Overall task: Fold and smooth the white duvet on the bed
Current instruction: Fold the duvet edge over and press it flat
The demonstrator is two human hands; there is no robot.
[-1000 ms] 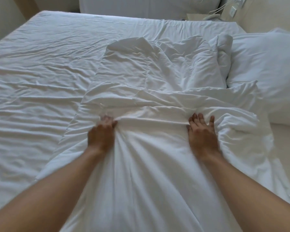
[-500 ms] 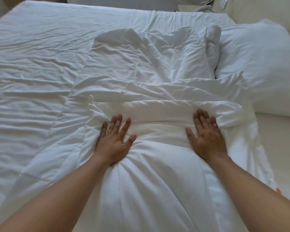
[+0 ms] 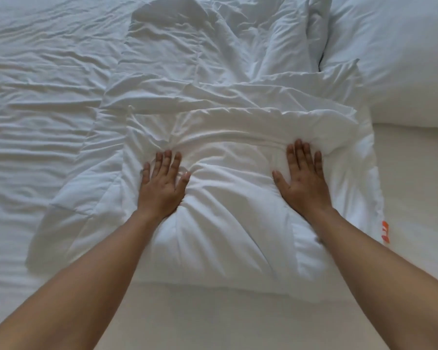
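Note:
The white duvet (image 3: 228, 218) lies bunched in stacked folds across the middle of the bed (image 3: 36, 102), its nearest fold puffed up in front of me. My left hand (image 3: 162, 183) presses flat on the left part of that fold, fingers straight and spread. My right hand (image 3: 304, 180) presses flat on the right part, fingertips at a raised crease. More rumpled duvet layers stretch away behind the hands. An orange tag (image 3: 385, 231) shows at the duvet's right edge.
A white pillow (image 3: 400, 56) lies at the upper right, touching the far folds. The wrinkled white sheet covers the bed's left side. A smooth cream strip of mattress (image 3: 415, 198) runs along the right and near edge.
Both hands went from gripping the duvet's folded edge to lying flat with straight fingers. The near fold has been laid over and flattened, and my view moved closer and lower.

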